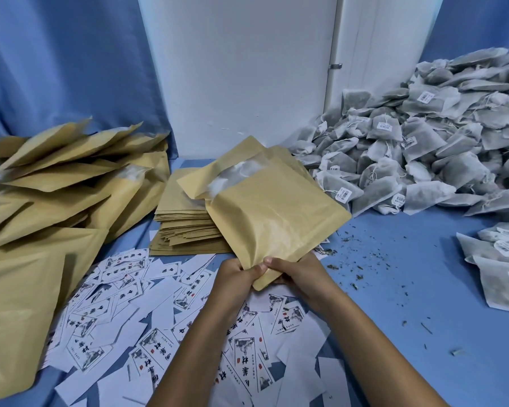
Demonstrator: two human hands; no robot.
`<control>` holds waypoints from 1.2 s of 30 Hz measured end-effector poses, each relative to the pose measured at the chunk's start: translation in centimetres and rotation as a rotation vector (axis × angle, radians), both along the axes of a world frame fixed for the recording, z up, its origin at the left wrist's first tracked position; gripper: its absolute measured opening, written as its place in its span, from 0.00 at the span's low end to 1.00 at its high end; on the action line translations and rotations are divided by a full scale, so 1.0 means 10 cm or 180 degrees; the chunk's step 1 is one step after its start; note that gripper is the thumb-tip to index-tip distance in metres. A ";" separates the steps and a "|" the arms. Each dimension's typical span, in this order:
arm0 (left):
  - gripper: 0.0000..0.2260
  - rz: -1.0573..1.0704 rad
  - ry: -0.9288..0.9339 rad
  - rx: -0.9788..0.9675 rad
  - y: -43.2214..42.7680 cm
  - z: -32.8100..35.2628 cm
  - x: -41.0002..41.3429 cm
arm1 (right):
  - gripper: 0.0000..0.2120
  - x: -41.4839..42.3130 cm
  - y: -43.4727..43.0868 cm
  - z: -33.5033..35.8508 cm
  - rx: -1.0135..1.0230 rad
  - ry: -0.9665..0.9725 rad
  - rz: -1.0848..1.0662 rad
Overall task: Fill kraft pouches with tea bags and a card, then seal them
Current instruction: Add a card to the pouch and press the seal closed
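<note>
A bulging kraft pouch [272, 212] with a clear window strip is lifted above the table, tilted away from me. My left hand [235, 273] and my right hand [294, 270] both pinch its near corner edge, thumbs on top. Under it lies a flat stack of empty kraft pouches [185, 227]. Printed white cards [147, 315] are scattered over the table in front of me. A big heap of grey tea bags [429, 148] fills the right back.
Filled kraft pouches [56, 195] pile up at the left. A few more tea bags [500, 265] lie at the right edge. Loose tea crumbs [362, 259] dot the blue tablecloth [409, 333]. A white panel [241, 71] stands behind.
</note>
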State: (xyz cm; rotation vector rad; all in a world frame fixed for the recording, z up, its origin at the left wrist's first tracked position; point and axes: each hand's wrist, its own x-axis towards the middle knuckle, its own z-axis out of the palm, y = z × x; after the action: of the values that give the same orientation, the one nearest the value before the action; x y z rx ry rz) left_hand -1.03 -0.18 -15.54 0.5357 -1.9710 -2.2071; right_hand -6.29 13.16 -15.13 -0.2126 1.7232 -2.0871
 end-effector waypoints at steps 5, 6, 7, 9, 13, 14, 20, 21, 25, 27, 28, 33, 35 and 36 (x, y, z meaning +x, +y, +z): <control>0.04 -0.0077 0.0042 -0.0202 0.03 0.03 0.03 | 0.10 0.00 -0.01 0.00 -0.0194 -0.0048 -0.0197; 0.05 -0.0074 0.0046 -0.0213 0.03 0.04 0.03 | 0.11 0.00 -0.01 0.01 -0.0270 -0.0103 -0.0153; 0.04 -0.0047 0.0037 -0.0241 0.03 0.04 0.03 | 0.12 -0.01 0.01 0.01 -0.0372 -0.0172 -0.0137; 0.04 0.0025 -0.0003 -0.0291 0.02 0.03 0.03 | 0.10 -0.05 0.05 0.02 -0.0539 -0.0260 -0.0267; 0.03 0.0106 -0.0113 -0.0386 0.01 0.04 0.01 | 0.04 -0.13 0.11 0.01 -0.0261 0.0114 -0.0682; 0.03 0.0123 -0.0134 -0.0438 0.01 0.04 0.00 | 0.04 -0.13 0.10 0.01 -0.0239 0.0103 -0.0677; 0.03 0.0161 -0.0125 -0.0443 -0.01 0.09 0.05 | 0.06 -0.24 0.13 -0.05 -0.0614 -0.0175 -0.1198; 0.04 0.0152 -0.0120 -0.0390 -0.01 0.10 0.06 | 0.08 -0.25 0.14 -0.05 -0.0578 -0.0142 -0.1253; 0.04 0.0079 -0.0188 -0.0673 -0.02 0.13 0.08 | 0.06 -0.25 0.12 -0.06 -0.0456 -0.0192 -0.1237; 0.04 -0.0006 -0.0191 -0.0734 -0.04 0.13 0.08 | 0.06 -0.26 0.15 -0.05 -0.0659 -0.0221 -0.1689; 0.05 -0.0035 -0.0209 -0.0691 -0.06 0.13 0.09 | 0.05 -0.28 0.18 -0.04 -0.0797 -0.0250 -0.1953; 0.05 -0.0097 -0.0214 -0.0408 -0.10 0.16 0.09 | 0.07 -0.33 0.29 -0.01 -0.0657 -0.0114 -0.2207; 0.06 0.0047 -0.0159 -0.0451 -0.11 0.17 0.09 | 0.17 -0.35 0.28 -0.03 -0.0257 0.0046 -0.2328; 0.07 0.0194 -0.0105 -0.0461 -0.12 0.17 0.09 | 0.19 -0.34 0.27 -0.04 0.0020 0.0255 -0.2349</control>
State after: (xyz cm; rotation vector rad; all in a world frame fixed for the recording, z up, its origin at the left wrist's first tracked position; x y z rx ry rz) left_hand -0.14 -1.40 -13.85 0.6071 -2.0812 -2.0134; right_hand -9.71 15.85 -15.48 0.4147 2.0666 -2.5873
